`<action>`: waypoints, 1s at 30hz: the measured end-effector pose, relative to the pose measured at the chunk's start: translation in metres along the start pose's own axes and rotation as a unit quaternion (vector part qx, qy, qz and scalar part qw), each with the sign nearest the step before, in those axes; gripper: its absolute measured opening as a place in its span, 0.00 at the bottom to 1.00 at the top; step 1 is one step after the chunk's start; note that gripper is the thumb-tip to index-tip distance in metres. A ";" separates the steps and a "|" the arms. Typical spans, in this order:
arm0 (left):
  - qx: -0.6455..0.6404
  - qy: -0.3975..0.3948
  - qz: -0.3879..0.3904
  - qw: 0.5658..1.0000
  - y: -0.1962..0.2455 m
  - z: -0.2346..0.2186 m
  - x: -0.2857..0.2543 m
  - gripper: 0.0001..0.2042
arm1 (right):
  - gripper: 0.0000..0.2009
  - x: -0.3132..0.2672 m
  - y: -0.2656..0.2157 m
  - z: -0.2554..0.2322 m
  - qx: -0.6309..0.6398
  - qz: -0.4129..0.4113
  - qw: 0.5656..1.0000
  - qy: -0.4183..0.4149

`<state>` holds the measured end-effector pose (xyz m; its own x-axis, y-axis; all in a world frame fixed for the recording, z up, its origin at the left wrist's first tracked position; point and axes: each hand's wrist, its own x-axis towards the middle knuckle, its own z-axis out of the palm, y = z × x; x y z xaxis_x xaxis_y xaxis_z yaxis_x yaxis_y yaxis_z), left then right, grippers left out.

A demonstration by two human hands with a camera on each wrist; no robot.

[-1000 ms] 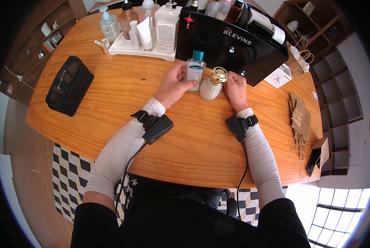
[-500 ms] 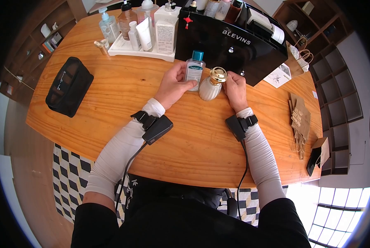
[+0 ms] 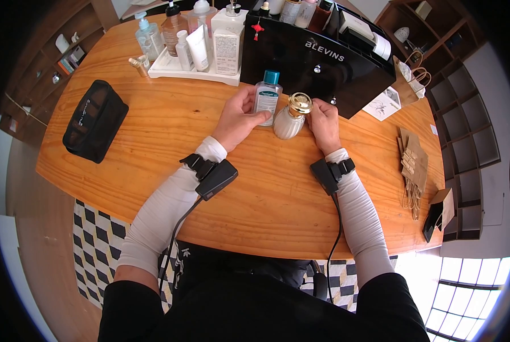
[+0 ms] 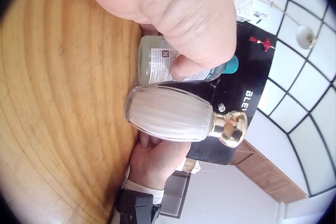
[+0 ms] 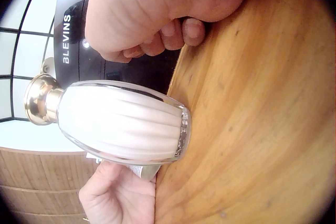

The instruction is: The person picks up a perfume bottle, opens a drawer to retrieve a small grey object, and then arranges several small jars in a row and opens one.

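Note:
My left hand (image 3: 236,121) grips a clear bottle with a teal cap (image 3: 266,101), thumb across its front label. That bottle (image 4: 149,61) stands upright on the wooden table. Just right of it is a ribbed, whitish glass bottle with a gold cap (image 3: 288,125), also upright and held by neither hand. Beside this one, on the right, rests my right hand (image 3: 325,126). In the right wrist view its fingers (image 5: 169,37) are curled with nothing seen in them, and a gap shows between the hand (image 5: 163,11) and the ribbed bottle (image 5: 123,124).
A black BLEVINS box (image 3: 317,57) stands right behind the bottles. Back left is a white tray (image 3: 195,74) of pump bottles and tubes. A black pouch (image 3: 95,121) lies at left; flat brown paper bags (image 3: 414,162) lie at right, a white card (image 3: 383,105) behind them.

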<state>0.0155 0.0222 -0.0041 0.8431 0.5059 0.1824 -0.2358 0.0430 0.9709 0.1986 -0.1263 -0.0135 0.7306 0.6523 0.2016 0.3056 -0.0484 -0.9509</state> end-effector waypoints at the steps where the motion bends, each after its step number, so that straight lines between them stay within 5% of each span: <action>1: -0.002 -0.001 -0.004 1.000 0.000 0.000 0.000 0.24 | 0.20 0.000 0.001 0.000 0.005 -0.001 1.000 -0.001; 30: 0.002 0.004 -0.005 1.000 0.003 0.001 -0.001 0.25 | 0.19 0.000 0.001 0.000 -0.001 0.006 1.000 0.001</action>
<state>0.0143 0.0206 -0.0008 0.8414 0.5121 0.1722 -0.2259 0.0439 0.9731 0.1991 -0.1260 -0.0141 0.7353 0.6505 0.1903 0.2983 -0.0585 -0.9527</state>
